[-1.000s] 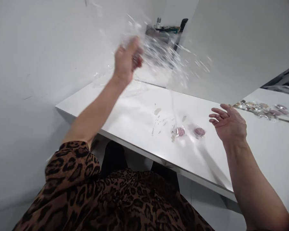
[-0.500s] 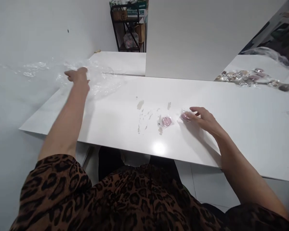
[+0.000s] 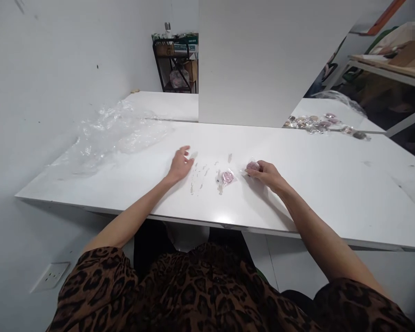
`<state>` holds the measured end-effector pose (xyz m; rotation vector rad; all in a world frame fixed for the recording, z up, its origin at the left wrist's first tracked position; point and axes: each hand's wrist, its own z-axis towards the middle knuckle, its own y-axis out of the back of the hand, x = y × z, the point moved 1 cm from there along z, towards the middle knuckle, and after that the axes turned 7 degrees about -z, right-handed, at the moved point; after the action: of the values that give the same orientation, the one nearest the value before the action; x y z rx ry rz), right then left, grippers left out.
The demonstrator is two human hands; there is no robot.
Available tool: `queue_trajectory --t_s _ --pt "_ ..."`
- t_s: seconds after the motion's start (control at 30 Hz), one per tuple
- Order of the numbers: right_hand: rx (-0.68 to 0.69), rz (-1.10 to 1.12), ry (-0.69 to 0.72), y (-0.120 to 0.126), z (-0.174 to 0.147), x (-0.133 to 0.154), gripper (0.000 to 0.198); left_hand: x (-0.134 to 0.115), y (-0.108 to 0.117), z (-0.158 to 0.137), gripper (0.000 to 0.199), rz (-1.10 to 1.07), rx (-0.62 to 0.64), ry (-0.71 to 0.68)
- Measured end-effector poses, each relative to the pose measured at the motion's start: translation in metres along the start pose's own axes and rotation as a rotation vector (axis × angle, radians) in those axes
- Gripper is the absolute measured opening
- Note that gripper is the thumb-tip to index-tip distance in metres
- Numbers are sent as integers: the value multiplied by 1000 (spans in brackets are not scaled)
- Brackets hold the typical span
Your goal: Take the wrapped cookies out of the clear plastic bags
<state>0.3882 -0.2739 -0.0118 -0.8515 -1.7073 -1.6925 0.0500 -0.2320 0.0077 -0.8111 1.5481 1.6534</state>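
Pink disc point(image 3: 252, 165), wrapped in clear film, lay near the middle of the white table point(image 3: 124, 193), and the right hand point(image 3: 268, 175) held it between thumb and fingers, the forearm reaching in from 4 o'clock. At 9 o'clock from it the left hand point(image 3: 182, 163) was loosely spread, fingers bent and thumb apart, with nothing in its grasp; whether it touched the tabletop I could not tell. A 2nd disc point(image 3: 227, 178), also in clear film, lay near the held 1 at its 8 o'clock, between the 2 hands.

Any print on the green-and-white box point(image 3: 192, 48) on the dark rack point(image 3: 171, 53), toward 11 o'clock, was too small to read.

Pale scuffs marked the glossy tabletop by the 2nd disc. Crumpled clear plastic point(image 3: 114, 133) spread at 10 o'clock from the left hand. Toward 2 o'clock lay a cluster of small wrapped pieces point(image 3: 327, 123), beside a tall white panel point(image 3: 242, 64). A socket point(image 3: 51, 276) sat on the white wall between 7 and 8 o'clock.
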Motion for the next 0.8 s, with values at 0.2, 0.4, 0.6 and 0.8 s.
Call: queue_trajectory --t_s 0.2,0.4,0.6,0.8 --pt "268 158 63 -24 -12 38 56 -33 -43 -43 72 149 544 -231" --pt "243 134 52 -39 -4 47 67 -35 -66 -41 71 135 492 -217" --pt "62 -67 126 -38 7 43 69 -25 -65 -27 67 -80 390 -116" --pt "-39 -174 232 -34 21 44 67 -18 -51 -9 51 -139 242 -45"
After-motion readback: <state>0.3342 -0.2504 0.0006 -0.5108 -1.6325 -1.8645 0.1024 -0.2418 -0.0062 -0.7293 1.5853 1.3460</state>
